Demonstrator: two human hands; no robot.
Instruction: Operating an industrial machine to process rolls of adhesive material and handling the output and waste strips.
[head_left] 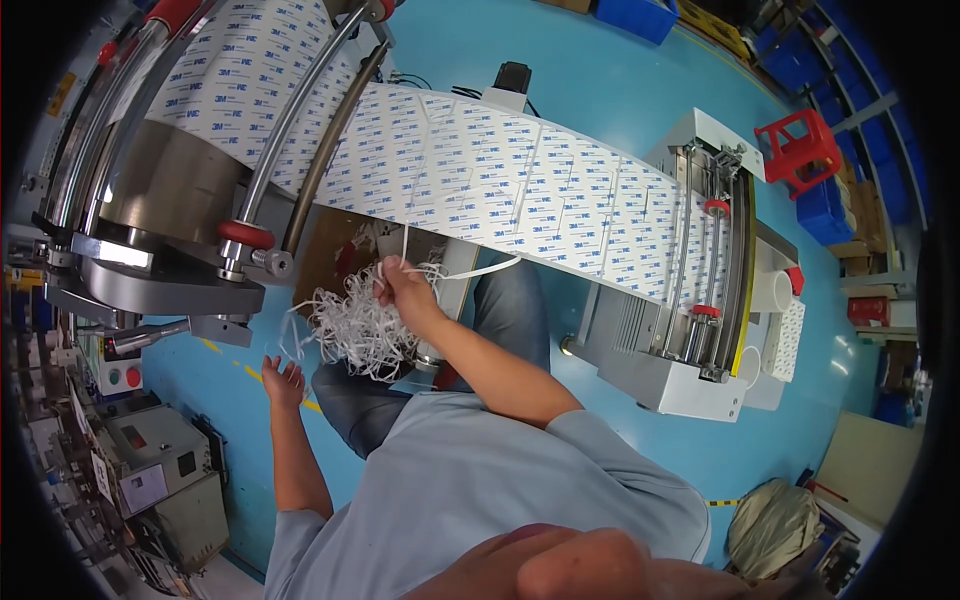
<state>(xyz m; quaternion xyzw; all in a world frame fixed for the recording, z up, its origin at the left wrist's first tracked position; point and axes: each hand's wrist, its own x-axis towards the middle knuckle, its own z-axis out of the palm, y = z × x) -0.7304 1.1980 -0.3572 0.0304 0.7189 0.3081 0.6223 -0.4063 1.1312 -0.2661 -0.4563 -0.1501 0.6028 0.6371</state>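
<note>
My right hand (408, 297) is closed around thin white strips (484, 271), just below the near edge of a wide white web with blue print (470, 165). One strip runs from the hand to the right, up to that edge; another hangs from the web down beside the fingers. Under and left of this hand lies a tangled heap of white strip waste (362, 328), partly covered by it. To the left of the heap, my left hand (284, 382) is held low with its fingers apart and nothing in it. Its nearest thing is the heap's loose curls.
Metal rollers with red collars (246, 235) carry the web at the left. A slitting or feeding unit (690, 290) stands at its right end. Behind are a red stool (800, 150) and blue bins (640, 18). A control box (160, 455) stands at lower left.
</note>
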